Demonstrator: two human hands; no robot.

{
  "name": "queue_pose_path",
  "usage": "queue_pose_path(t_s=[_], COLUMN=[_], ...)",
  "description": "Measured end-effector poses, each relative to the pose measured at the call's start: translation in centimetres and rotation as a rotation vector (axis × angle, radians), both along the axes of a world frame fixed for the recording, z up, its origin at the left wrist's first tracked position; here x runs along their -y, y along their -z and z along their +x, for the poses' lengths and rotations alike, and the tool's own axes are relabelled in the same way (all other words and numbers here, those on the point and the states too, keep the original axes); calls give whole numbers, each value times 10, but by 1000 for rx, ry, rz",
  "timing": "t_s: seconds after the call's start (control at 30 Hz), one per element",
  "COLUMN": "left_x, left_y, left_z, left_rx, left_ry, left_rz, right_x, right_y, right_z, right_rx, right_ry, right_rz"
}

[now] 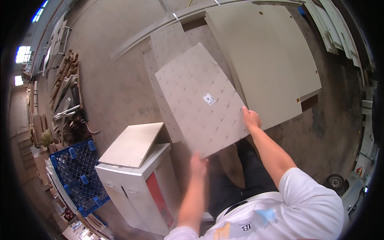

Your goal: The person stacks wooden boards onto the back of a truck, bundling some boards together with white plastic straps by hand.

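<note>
A flat rectangular panel [188,100], wrapped in greyish film with a repeated print and bearing a small white label [208,99], is tilted in front of me. My right hand [252,119] is closed round its right edge near the corner. At the near left corner of the panel is my left hand [199,165], slightly blurred, its fingers closed on the edge. Beyond and partly beneath it lie similar film-covered boards [170,42]. To their right rests a stack of large cream boards [268,60] with a few round holes along the edges.
At my left stands a white cabinet [128,196] with a loose cream board [134,144] lying aslant on top. Past it leans a blue plastic pallet [76,172]. Scrap timber [66,84] is piled at far left, long panels [332,28] at far right. A wheel [335,182] is at near right.
</note>
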State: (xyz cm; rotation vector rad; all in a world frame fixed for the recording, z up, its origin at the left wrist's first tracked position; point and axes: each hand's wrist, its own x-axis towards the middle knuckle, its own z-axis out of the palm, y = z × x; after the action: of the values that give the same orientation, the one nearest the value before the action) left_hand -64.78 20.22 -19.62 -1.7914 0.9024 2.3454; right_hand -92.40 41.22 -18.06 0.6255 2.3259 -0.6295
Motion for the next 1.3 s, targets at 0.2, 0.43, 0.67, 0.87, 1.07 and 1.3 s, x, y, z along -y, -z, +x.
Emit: queue_pose_path(t_s=[0.2, 0.43, 0.67, 0.87, 1.07, 1.3], left_x=[-80, -141, -119, 18, 62, 8], left_y=[-31, -25, 46, 147, 172, 91], left_z=[-39, -95, -86, -43, -23, 15], left_rx=[-33, -115, -37, 339, 238, -136], left_ry=[93, 483, 581, -279, -228, -290], left_rz=[71, 22, -69, -103, -91, -1], right_x=[-124, -260, -263, -117, -29, 6], right_y=[-27, 10, 32, 21, 24, 25], right_z=[2, 1, -39, -7, 90, 97], right_rx=[-74, -109, -377, -288, -120, -21], right_ry=[120, 138, 6, -109, -336, -238], right_rz=[92, 290, 23, -449, -544, -469])
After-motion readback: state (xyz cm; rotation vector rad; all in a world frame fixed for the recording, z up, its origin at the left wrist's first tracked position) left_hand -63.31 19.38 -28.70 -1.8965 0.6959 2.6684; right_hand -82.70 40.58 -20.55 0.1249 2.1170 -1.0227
